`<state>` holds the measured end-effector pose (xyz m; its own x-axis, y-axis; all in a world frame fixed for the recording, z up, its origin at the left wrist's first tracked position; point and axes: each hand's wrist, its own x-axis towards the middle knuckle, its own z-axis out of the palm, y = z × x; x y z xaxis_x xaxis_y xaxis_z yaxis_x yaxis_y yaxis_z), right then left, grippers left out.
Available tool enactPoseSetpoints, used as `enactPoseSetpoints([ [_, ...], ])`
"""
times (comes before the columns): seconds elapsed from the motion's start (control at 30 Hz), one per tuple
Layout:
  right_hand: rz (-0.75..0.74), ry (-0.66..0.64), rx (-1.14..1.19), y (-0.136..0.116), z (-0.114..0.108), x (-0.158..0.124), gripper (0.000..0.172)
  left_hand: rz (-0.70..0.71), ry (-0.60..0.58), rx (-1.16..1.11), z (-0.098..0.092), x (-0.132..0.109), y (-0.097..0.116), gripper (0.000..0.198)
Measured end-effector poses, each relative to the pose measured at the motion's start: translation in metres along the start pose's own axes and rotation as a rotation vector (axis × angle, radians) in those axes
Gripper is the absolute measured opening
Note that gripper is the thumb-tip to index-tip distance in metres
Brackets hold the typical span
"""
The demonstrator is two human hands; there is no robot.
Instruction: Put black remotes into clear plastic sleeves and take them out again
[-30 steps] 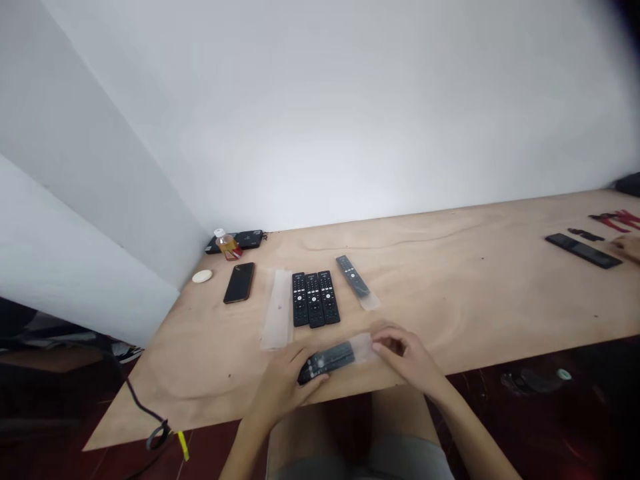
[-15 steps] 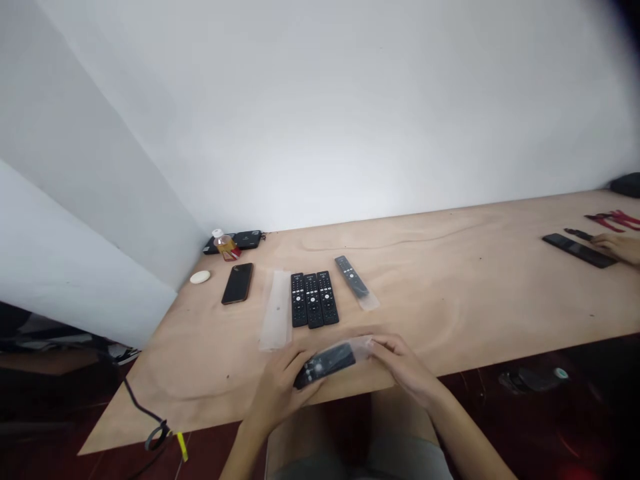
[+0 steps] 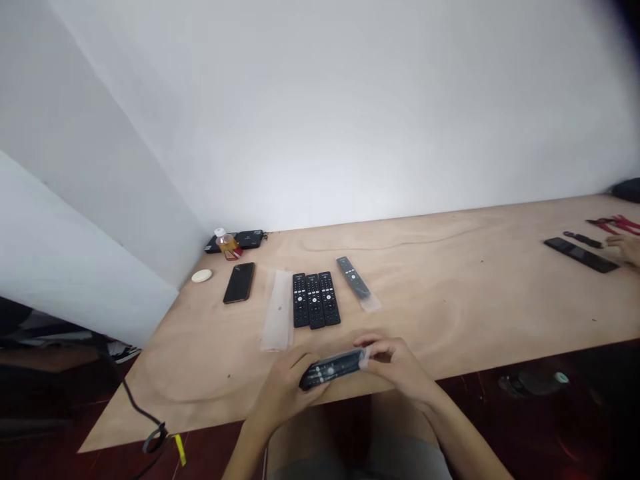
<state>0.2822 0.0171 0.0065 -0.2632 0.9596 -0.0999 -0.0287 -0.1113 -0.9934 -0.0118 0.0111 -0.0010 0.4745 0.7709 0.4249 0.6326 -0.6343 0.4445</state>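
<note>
Remote controls [image 3: 316, 300]: five grouped, three side by side, one angled, one held. Left hand [image 3: 283, 393]: one. Right hand [image 3: 395, 365]: one. Clear plastic sleeves [image 3: 277, 310]: three. Smartphone [image 3: 239, 283]: one. Bottle [image 3: 227, 245]: one. White oval puck [image 3: 201, 275]: one. Co-worker's hand [image 3: 625, 250]: one.

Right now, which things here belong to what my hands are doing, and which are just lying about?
Part of the job: black remote control in left hand; plastic sleeve on its end, in right hand; three matching remotes; remote on a sleeve; flat sleeve.
Lying about: smartphone; bottle; white oval disc.
</note>
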Motion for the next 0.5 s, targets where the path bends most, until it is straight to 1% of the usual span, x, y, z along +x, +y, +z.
enactPoseSetpoints([
  [0.1,0.003,-0.019,-0.033,-0.005,-0.006,-0.008,0.025,-0.048,-0.075,-0.050,-0.002,0.001,0.004,0.011],
  [0.2,0.019,-0.017,-0.046,-0.007,-0.013,-0.014,0.027,-0.096,-0.128,-0.082,-0.006,0.002,0.005,0.013],
  [0.27,0.030,0.006,-0.058,-0.005,-0.022,-0.018,0.029,-0.129,-0.147,-0.096,-0.009,0.000,0.003,0.013],
  [0.37,0.062,0.124,-0.019,0.003,-0.045,-0.026,0.035,-0.175,-0.146,-0.076,-0.015,-0.008,-0.005,0.013],
  [0.5,0.077,0.359,0.129,0.013,-0.080,-0.038,0.044,-0.178,-0.121,0.002,-0.023,-0.024,-0.020,0.036],
])
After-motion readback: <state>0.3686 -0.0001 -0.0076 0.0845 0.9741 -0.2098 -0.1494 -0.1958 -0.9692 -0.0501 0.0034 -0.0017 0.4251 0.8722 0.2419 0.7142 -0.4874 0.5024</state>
